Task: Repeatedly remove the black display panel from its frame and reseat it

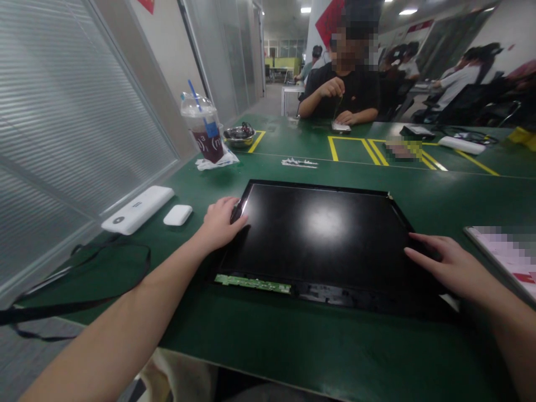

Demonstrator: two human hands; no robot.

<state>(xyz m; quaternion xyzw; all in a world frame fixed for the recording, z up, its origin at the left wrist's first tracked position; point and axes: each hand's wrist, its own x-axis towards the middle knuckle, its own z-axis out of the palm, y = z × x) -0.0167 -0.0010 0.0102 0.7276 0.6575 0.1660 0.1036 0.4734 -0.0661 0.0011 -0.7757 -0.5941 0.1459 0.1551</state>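
A black flat display panel [293,234] lies screen up on the green table, with a bright reflection in its middle. A strip of green circuit board [253,283] runs along the left part of its near edge. My left hand [224,223] grips the panel's left edge, thumb on top and fingers around the outer side. At the right edge my right hand [446,262] holds the frame, its thumb and forefinger over the rim; the other fingers are hidden beneath. Whether the panel is lifted at all, I cannot tell.
To the left lie a white power bank [138,211], a small white case [178,215] and a black strap [75,304]. Behind stand a drink cup [205,131] and a metal bowl [239,137]. A notebook-like item [506,262] lies right. A person [341,92] sits opposite.
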